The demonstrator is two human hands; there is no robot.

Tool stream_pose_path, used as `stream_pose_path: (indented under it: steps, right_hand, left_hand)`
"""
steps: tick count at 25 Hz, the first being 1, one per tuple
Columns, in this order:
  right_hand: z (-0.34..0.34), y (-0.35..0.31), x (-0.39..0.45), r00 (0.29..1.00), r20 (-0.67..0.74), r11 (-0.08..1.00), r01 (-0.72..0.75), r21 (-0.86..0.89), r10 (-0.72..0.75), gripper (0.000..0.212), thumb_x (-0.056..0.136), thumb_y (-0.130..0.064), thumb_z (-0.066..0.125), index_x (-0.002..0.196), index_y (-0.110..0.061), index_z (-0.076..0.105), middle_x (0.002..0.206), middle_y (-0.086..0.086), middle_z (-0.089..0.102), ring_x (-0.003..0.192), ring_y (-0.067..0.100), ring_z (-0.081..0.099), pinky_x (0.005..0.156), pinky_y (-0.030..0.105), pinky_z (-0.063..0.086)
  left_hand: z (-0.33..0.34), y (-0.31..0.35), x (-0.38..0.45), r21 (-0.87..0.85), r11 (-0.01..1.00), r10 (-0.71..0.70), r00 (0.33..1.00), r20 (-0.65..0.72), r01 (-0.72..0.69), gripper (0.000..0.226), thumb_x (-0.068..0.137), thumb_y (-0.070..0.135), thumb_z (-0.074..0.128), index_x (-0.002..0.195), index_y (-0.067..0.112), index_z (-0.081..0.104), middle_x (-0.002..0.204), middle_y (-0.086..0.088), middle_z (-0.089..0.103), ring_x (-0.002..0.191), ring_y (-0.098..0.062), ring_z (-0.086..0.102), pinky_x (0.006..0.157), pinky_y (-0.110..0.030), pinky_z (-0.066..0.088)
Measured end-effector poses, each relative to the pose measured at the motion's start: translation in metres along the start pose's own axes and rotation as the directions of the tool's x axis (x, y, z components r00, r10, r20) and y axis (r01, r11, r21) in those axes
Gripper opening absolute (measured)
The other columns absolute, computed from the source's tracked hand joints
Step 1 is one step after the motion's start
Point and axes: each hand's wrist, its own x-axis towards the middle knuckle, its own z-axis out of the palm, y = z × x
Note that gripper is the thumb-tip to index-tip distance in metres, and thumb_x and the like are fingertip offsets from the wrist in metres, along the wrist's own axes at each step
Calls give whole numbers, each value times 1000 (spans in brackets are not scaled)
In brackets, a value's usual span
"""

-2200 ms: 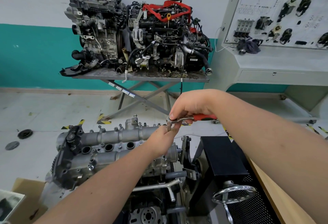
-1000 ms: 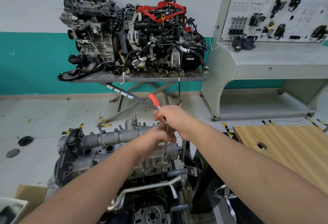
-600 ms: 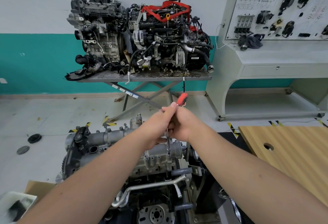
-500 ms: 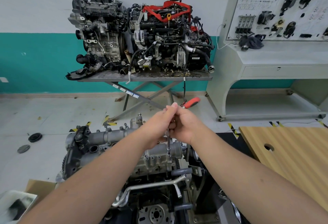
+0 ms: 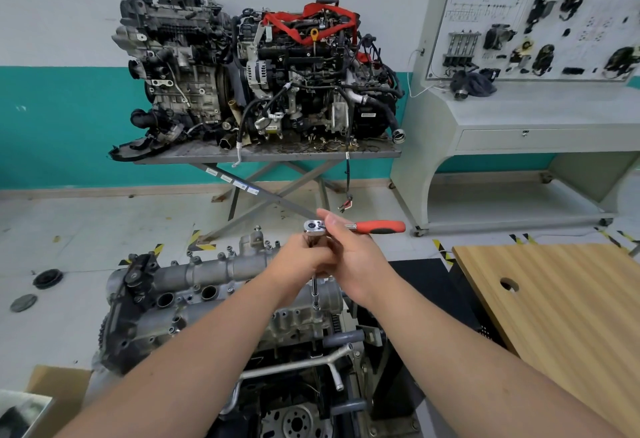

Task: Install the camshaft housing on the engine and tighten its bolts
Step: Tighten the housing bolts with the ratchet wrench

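- Two grips on ratchet [image 5: 346, 227]: left hand [image 5: 303, 259] curled round extension under head, right hand [image 5: 349, 254] pinching shaft nr head.
- Camshaft housing [image 5: 221, 285] below grips, seated on engine; rigid, heavy alloy.
- Prob. best held at red handle, right of grips, for leverage.

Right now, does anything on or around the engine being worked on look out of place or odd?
Nothing on the camshaft housing stands out; the ratchet sits upright on its extension. On the floor at the left, two dark round caps lie loose.
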Motion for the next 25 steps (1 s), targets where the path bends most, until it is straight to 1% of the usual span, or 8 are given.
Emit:
stream_pose_path:
  steps: [2,4,8,12,15,21,23,25]
  right_hand:
    - [3,3,1,1000,-16,1000,15,-21,-16,20,97,-28,59,101,-25,78,102,9,74,89,27,65,66,35,47]
    - [4,3,1,999,-33,1000,4,-18,-5,19,91,-26,61,96,-25,79,98,9,74,91,29,56,69,36,41]
    - [7,1,2,997,-81,1000,1,-18,-2,24,88,-15,58,87,-26,80,92,8,75,87,27,58,77,42,39]
    - [13,0,3,985,-171,1000,6,-16,-9,35,92,-8,54,76,-26,79,84,4,75,74,19,67,69,36,44]
    - [15,-2,5,976,-219,1000,11,-15,-14,28,84,-12,57,71,-25,79,81,3,75,73,18,68,70,36,46]
    - [13,0,4,986,-166,1000,27,-16,-29,37,91,-10,52,73,-28,78,82,2,75,75,19,68,68,34,44]
    - [12,0,1,988,-146,998,40,-39,-45,27,89,-17,56,83,-30,80,88,0,77,81,18,70,68,35,47]
    - [10,4,-5,989,-102,975,89,-202,-111,25,82,-34,61,100,-40,77,99,-11,76,91,7,71,72,24,55]
  left_hand:
    - [4,0,0,-33,999,0,996,-85,-2,19,67,10,59,83,10,70,64,-2,53,55,-14,43,52,-26,35]
    - [7,1,-1,-40,999,17,991,-131,-22,19,71,12,59,76,24,72,58,6,53,49,-9,41,48,-25,34]
    - [15,4,-2,12,999,40,983,-180,-38,25,72,15,57,79,30,75,56,12,55,48,-6,45,47,-21,36]
    - [19,8,-3,-2,999,46,981,-189,-47,28,70,15,55,75,35,74,58,15,62,50,1,54,46,-13,40]
    - [19,6,-2,6,999,42,980,-196,-42,26,68,16,54,73,33,73,60,12,63,53,-1,55,47,-14,41]
    - [19,8,-3,-1,998,63,982,-179,-64,29,70,11,53,69,34,71,56,15,60,48,1,52,45,-12,39]
    - [16,7,-3,-10,997,75,985,-155,-77,30,73,10,53,69,32,72,56,14,60,48,1,52,45,-12,38]
    - [15,5,-1,6,998,55,987,-149,-55,25,75,15,53,66,29,71,57,10,60,49,-4,50,46,-16,38]
